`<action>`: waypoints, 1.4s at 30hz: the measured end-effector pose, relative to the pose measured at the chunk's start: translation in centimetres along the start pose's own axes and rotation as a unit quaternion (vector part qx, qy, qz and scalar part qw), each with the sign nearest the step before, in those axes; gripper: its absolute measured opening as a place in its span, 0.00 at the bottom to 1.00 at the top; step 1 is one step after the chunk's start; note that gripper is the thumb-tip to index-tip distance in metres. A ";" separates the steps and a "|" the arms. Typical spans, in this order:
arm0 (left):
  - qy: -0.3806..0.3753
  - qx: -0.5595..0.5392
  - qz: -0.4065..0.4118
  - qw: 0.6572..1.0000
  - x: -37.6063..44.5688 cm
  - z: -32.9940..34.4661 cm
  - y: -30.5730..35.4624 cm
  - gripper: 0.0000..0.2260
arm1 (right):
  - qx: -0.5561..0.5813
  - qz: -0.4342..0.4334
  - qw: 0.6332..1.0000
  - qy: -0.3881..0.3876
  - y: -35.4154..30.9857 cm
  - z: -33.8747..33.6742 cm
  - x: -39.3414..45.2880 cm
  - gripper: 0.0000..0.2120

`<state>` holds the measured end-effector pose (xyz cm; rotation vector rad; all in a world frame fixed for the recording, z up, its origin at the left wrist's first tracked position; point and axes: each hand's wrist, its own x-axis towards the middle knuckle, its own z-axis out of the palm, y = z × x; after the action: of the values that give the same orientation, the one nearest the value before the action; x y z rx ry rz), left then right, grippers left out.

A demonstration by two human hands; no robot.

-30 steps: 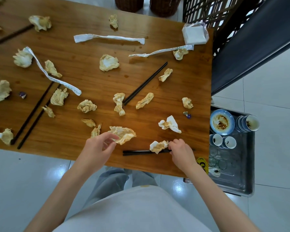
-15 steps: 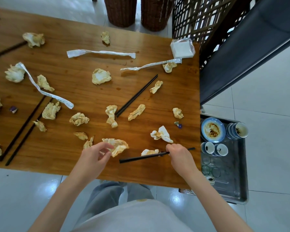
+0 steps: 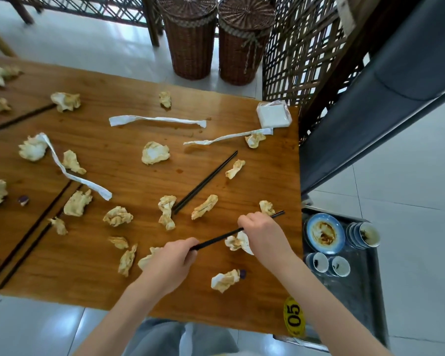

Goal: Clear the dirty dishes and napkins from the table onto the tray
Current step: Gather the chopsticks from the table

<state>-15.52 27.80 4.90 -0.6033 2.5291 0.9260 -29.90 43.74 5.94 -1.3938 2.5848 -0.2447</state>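
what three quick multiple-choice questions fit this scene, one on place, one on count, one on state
1. Where does the tray sit?
A. on the table's middle
B. beside the table's right end, lower down
C. on the wicker baskets

2. How many wicker baskets stand beyond the table?
A. two
B. four
C. none

3. What is the state of the blue plate on the tray?
A. clean
B. smeared with brown sauce
C. broken in half

Answers: 1 B, the tray lies past the table's right edge near the floor. 2 A, two lidded baskets stand side by side. 3 B, brown residue covers its middle.
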 end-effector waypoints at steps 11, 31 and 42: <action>0.031 -0.175 -0.068 0.982 0.8 -1.5 -3.0 0.08 | 0.004 0.004 0.992 0.129 -0.8 -0.8 5.8 0.21; -0.028 -0.335 -0.145 0.931 4.1 -11.5 -21.0 0.10 | 0.235 0.542 0.802 0.095 -2.2 6.4 19.4 0.09; -0.041 -0.362 -0.143 0.920 6.8 -11.5 -22.4 0.07 | 0.251 0.626 0.733 0.093 1.8 6.8 25.8 0.17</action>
<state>-11.99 2.80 -1.67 -1.0785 1.8934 1.7240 -43.52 22.74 -3.41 0.6672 2.6348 -0.7506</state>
